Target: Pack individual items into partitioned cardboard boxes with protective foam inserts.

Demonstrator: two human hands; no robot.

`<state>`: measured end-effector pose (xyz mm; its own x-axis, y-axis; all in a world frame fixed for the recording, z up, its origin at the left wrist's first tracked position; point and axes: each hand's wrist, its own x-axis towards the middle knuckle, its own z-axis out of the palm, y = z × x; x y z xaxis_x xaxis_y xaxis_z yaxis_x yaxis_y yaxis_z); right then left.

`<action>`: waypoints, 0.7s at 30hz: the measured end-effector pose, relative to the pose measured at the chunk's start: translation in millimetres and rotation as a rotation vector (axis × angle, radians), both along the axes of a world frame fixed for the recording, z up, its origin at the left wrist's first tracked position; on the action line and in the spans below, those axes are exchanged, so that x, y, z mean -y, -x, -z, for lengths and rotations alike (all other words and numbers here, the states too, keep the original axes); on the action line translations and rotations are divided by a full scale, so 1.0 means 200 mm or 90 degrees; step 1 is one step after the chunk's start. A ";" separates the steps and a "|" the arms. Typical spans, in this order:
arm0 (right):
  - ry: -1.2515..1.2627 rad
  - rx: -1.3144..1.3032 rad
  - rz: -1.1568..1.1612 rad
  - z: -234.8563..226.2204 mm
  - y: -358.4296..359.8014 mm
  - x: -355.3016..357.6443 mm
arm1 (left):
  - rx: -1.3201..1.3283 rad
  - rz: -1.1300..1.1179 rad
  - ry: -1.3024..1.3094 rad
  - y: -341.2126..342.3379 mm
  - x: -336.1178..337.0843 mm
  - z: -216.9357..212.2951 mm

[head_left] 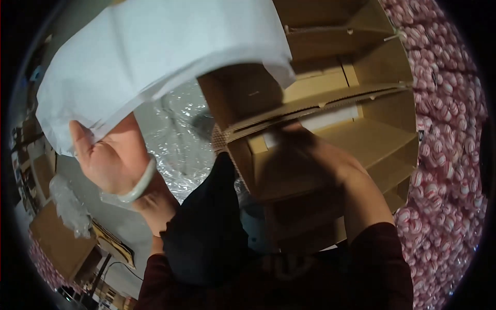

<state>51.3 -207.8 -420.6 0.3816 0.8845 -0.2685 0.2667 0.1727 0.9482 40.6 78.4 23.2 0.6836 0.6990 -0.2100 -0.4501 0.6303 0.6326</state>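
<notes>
My left hand, with a pale bangle at its wrist, grips the lower edge of a large white sheet, paper or thin cloth, its fingers partly behind it. The sheet spreads across the upper left and overlaps a brown cardboard box with several shelf-like compartments. Into one of these compartments, at the middle, reaches my right hand. Shadow and the cardboard edge hide its fingers, so I cannot tell whether it holds anything. A whitish flat piece shows at the back of that compartment.
Many red-and-white striped balls in clear wrap fill the right side. Crumpled clear plastic film lies below the sheet. At the lower left stand a brown carton and a bunched clear bag. A dark pointed shape blocks the lower middle.
</notes>
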 end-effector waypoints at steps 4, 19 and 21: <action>0.180 0.000 -0.159 -0.38 0.02 -0.01 | -0.014 -0.066 -0.087 0.13 -0.03 0.13; 0.507 0.295 -0.603 -1.15 -0.30 -0.19 | -0.003 -0.089 0.012 0.13 0.06 0.06; 0.383 0.109 -0.557 -0.91 -0.23 -0.09 | -0.007 -0.105 0.008 0.12 0.07 0.07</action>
